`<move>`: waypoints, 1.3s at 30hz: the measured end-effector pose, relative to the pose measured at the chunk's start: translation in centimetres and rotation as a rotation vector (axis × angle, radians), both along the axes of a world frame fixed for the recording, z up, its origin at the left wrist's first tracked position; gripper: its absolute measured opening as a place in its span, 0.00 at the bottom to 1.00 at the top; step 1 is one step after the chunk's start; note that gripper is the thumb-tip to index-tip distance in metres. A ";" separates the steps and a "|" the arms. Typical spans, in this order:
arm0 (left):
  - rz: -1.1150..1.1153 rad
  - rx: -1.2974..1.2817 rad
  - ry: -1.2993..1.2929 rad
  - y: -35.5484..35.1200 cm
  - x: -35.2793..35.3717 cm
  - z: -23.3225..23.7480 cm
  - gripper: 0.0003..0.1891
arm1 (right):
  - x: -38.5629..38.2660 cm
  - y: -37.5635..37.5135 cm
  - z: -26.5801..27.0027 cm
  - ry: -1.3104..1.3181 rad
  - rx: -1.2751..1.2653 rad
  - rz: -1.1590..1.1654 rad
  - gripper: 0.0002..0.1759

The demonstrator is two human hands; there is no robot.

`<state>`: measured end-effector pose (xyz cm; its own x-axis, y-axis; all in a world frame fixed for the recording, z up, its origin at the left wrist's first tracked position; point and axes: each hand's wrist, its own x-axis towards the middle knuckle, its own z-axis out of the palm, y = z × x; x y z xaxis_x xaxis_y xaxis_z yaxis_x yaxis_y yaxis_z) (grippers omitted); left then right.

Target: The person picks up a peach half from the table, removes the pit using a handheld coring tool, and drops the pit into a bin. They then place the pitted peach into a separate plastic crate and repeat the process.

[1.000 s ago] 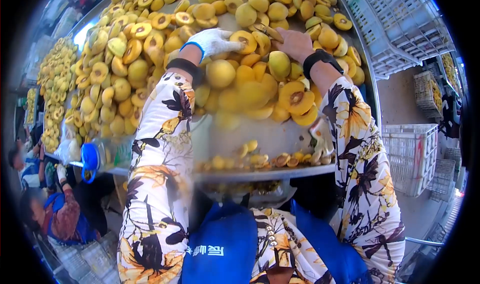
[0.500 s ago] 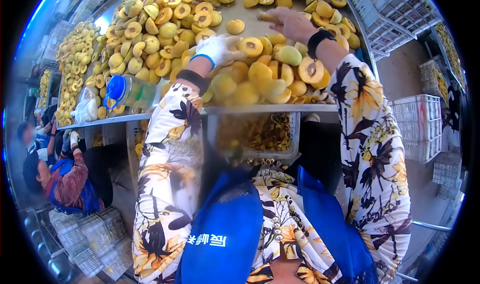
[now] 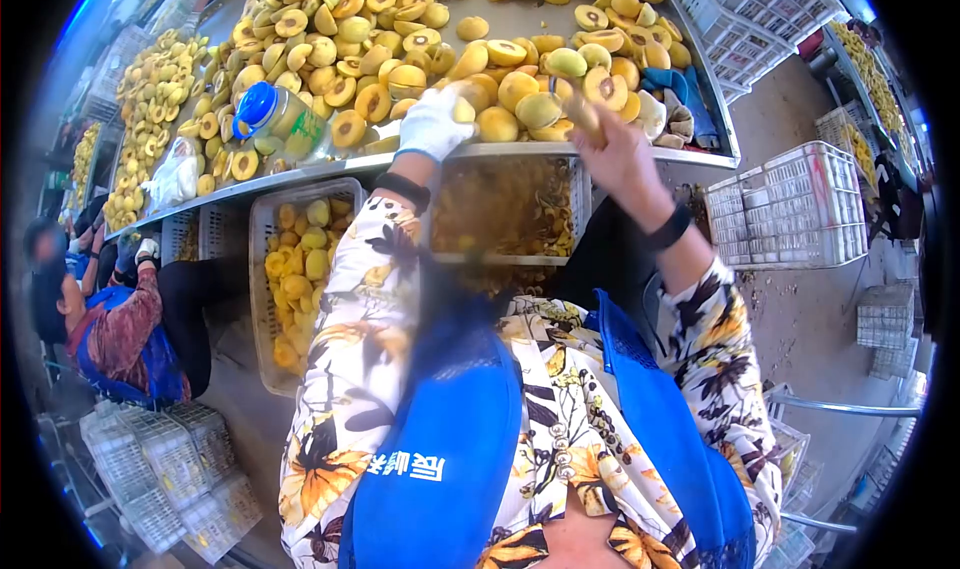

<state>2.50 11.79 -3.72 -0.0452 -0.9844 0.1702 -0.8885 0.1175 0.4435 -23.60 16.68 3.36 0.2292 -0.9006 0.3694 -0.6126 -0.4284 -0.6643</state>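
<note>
My left hand (image 3: pixel 436 125), in a white glove, is closed on a yellow peach (image 3: pixel 464 111) near the front edge of the table (image 3: pixel 520 150). Its fingers hide most of the fruit. To the right, my bare right hand (image 3: pixel 618 159) is closed round a short tool with a brownish handle (image 3: pixel 582 114), blurred by motion; its tip points up and left. Halved peaches (image 3: pixel 607 88), many with the stone showing, lie heaped just beyond both hands. A greener peach (image 3: pixel 567 63) rests among them.
A blue-lidded jug (image 3: pixel 283 119) and a white plastic bag (image 3: pixel 176 172) stand left. Under the table edge are a crate of peach halves (image 3: pixel 300 269) and a container of scraps (image 3: pixel 510 204). Cloths (image 3: pixel 680 99) lie right, near white crates (image 3: pixel 790 209). A co-worker (image 3: pixel 125 334) sits left.
My left hand now has a peach at its fingertips. My right hand has come back from the far heap to the table's front edge, still holding the tool. The view has shifted.
</note>
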 end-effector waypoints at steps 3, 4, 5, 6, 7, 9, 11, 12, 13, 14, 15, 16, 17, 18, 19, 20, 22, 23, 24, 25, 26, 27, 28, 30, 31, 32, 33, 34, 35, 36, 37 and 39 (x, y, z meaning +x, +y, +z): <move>0.010 0.158 0.996 2.2 -0.2 1.8 0.29 | 1.0 3.5 -1.8 -0.045 0.124 -0.014 0.19; -0.081 0.285 1.367 4.1 -0.1 2.7 0.26 | 1.3 4.2 -2.0 -0.075 0.225 -0.035 0.19; -0.164 0.345 1.538 5.3 -0.3 3.4 0.26 | 1.7 4.4 -2.8 -0.143 0.277 0.006 0.19; -0.243 0.406 1.710 6.8 -0.7 3.8 0.26 | 2.3 4.8 -2.7 -0.195 0.352 0.016 0.20; -0.124 0.446 1.896 8.8 -1.7 3.9 0.28 | 3.2 5.3 -2.2 -0.247 0.432 0.026 0.20; -0.193 0.301 1.529 10.2 -2.1 2.6 0.30 | 4.4 5.6 -3.1 -0.217 0.374 0.052 0.23; 0.035 0.483 2.036 11.5 -3.1 -0.2 0.32 | 5.2 6.3 -5.1 -0.210 0.347 0.098 0.27; 0.198 0.657 2.258 12.4 -3.5 0.3 0.31 | 5.6 6.8 -5.8 -0.240 0.426 0.099 0.28; 0.236 0.639 2.264 12.8 -4.0 0.4 0.31 | 5.6 7.5 -6.2 -0.240 0.531 0.095 0.25; 0.274 0.622 2.270 13.2 -4.4 0.1 0.31 | 5.7 8.0 -6.4 -0.175 0.565 0.080 0.23; 0.250 0.562 2.266 13.1 -4.0 -2.8 0.28 | 5.7 8.5 -6.6 -0.111 0.600 0.064 0.22; 0.260 0.542 2.268 12.9 -3.9 -4.2 0.27 | 5.5 8.9 -7.0 -0.046 0.634 0.048 0.21; 0.267 0.524 2.269 12.8 -3.8 -5.5 0.26 | 5.2 9.3 -7.9 0.015 0.512 0.114 0.19; 0.273 0.507 2.268 13.0 -4.0 -5.5 0.25 | 5.1 9.6 -8.3 0.014 0.522 0.123 0.19; 0.372 0.518 2.259 13.0 -4.3 -5.3 0.23 | 5.0 9.9 -8.5 0.012 0.530 0.132 0.18; 0.411 0.514 2.255 12.9 -4.7 -5.2 0.24 | 4.9 10.0 -8.7 0.009 0.536 0.141 0.18; 0.487 0.508 2.248 12.5 -5.2 -5.5 0.25 | 4.8 9.8 -8.5 0.021 0.495 0.169 0.17; 0.348 0.510 2.293 12.9 -5.3 -5.7 0.26 | 4.6 10.0 -8.7 0.028 0.487 0.177 0.17; 0.360 0.499 2.312 12.9 -5.9 -6.1 0.27 | 4.4 10.1 -8.8 0.055 0.485 0.163 0.17; 0.324 0.483 2.274 12.9 -6.1 -6.2 0.24 | 4.5 10.0 -8.9 0.072 0.477 0.152 0.17; 0.287 0.467 2.236 12.9 -6.3 -6.2 0.22 | 4.6 10.0 -8.9 0.089 0.469 0.141 0.16; 0.298 0.470 2.220 12.9 -6.5 -5.7 0.21 | 4.7 10.0 -8.9 0.090 0.464 0.143 0.16; 0.302 0.470 2.203 13.0 -6.6 -5.1 0.21 | 4.8 10.0 -9.0 0.091 0.454 0.145 0.16; 0.325 0.465 2.189 13.0 -6.9 -4.7 0.20 | 4.9 10.1 -8.7 0.109 0.477 0.130 0.16; 0.334 0.454 2.193 12.9 -7.0 -4.7 0.20 | 5.0 10.2 -8.6 0.127 0.502 0.114 0.16; 0.345 0.445 2.195 12.9 -7.1 -4.7 0.19 | 5.1 10.4 -8.4 0.144 0.529 0.097 0.15; 0.341 0.419 2.193 13.0 -7.2 -4.7 0.19 | 5.2 10.5 -8.2 0.151 0.546 0.088 0.16; 0.337 0.392 2.191 13.0 -7.5 -4.7 0.20 | 5.2 10.6 -7.9 0.159 0.563 0.081 0.16; 0.334 0.364 2.189 13.1 -7.6 -4.7 0.20 | 5.4 10.7 -7.6 0.168 0.579 0.074 0.16; 0.333 0.349 2.187 13.1 -7.5 -4.7 0.20 | 5.9 10.8 -7.4 0.176 0.574 0.060 0.16; 0.337 0.336 2.182 13.1 -7.6 -4.3 0.20 | 6.1 10.9 -7.1 0.181 0.574 0.048 0.16; 0.365 0.313 2.166 13.2 -8.0 -3.6 0.20 | 6.2 11.1 -6.9 0.177 0.543 0.031 0.16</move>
